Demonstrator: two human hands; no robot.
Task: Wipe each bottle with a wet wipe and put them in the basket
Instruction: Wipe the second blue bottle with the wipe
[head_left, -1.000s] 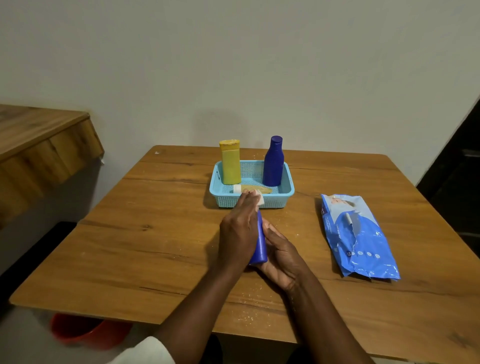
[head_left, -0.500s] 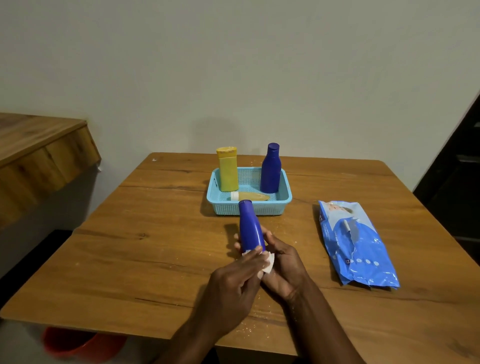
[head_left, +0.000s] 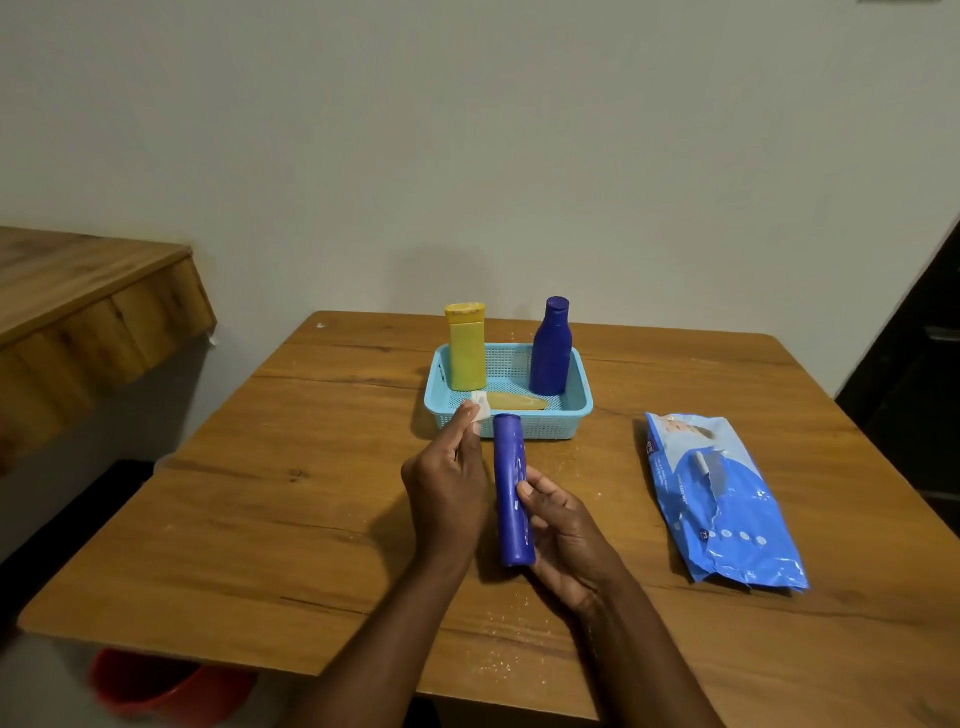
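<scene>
Right hand grasps the blue tube bottle above the tabletop's middle; left hand pinches a white wipe beside it; the basket near the far edge holds a yellow bottle and a blue bottle.

**Basket half filled, table sides bare**

In the basket, the yellow bottle and blue bottle stand along the back wall, with a gap between them. A yellowish tube lies across the front. The wipes pack occupies the table to the right.
</scene>
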